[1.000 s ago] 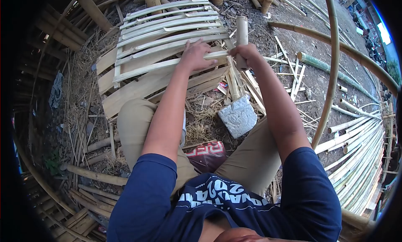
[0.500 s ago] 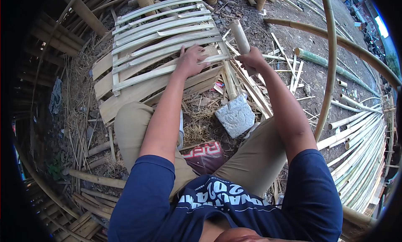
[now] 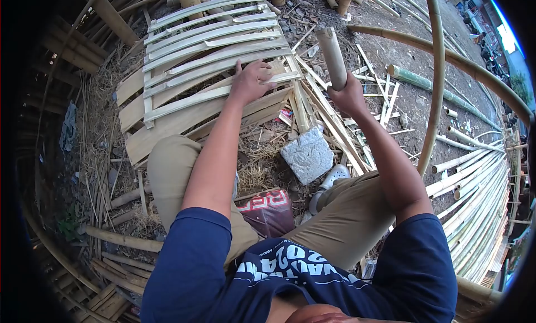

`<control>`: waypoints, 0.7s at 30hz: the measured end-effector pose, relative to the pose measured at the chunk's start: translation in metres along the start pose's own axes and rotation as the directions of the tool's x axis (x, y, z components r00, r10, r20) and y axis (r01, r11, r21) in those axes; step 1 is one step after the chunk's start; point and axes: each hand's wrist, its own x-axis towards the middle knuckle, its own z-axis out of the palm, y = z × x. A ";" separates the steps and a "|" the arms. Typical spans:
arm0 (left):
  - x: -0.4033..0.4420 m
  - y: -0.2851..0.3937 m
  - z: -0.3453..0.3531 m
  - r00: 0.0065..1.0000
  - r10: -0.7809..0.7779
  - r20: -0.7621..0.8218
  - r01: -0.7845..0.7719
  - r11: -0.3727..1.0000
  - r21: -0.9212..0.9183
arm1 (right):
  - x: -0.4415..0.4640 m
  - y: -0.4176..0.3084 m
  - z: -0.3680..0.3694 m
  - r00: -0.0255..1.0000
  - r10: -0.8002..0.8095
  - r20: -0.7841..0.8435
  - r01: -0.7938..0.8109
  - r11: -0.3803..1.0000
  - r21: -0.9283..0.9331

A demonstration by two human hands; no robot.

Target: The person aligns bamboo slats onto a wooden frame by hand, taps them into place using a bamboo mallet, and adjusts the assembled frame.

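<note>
My left hand point(image 3: 251, 84) lies over the nearest bamboo slat point(image 3: 190, 104) of a slatted panel, close to its right end. Its thumb and fingers sit on either side of that slat, while another finger sticks up. In my right hand point(image 3: 349, 95) is a short, thick bamboo piece point(image 3: 333, 57), gripped at its lower end and tilted upward, apart from the panel. More pale slats point(image 3: 215, 45) run roughly parallel across the panel, and wide flat boards point(image 3: 145, 141) lie under it.
A grey stone block point(image 3: 308, 155) sits between my legs, near a dark bag point(image 3: 268, 214) with red-and-white lettering. Split strips point(image 3: 340, 124) litter the ground at right. A curved bamboo pole point(image 3: 440, 82) rises there, with a bundle of poles point(image 3: 486, 211) beyond.
My right hand has moved right, away from the slat's end, carrying the bamboo piece, which now stands more upright. My left hand stays on the slat. The view has shifted slightly.
</note>
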 end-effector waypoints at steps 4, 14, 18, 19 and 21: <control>-0.008 -0.002 0.003 0.997 0.047 -0.067 -0.050 0.998 -0.041 | -0.006 0.001 0.003 0.947 0.143 0.287 0.046 0.824 -0.565; -0.006 -0.003 0.006 0.998 0.022 -0.066 -0.024 0.999 -0.028 | -0.013 0.009 0.002 0.967 0.086 0.239 0.062 0.833 -0.549; -0.003 0.003 -0.003 1.000 -0.007 -0.031 0.006 1.000 -0.023 | -0.014 -0.046 -0.018 0.982 0.131 0.133 -0.091 0.958 -0.272; -0.004 0.005 -0.005 1.000 -0.012 -0.025 0.011 1.000 -0.020 | -0.009 -0.035 -0.015 0.965 0.105 0.239 0.015 0.892 -0.452; -0.007 0.008 -0.002 0.999 0.017 -0.050 -0.017 1.000 0.001 | -0.020 -0.010 0.004 0.938 0.158 0.308 0.052 0.816 -0.576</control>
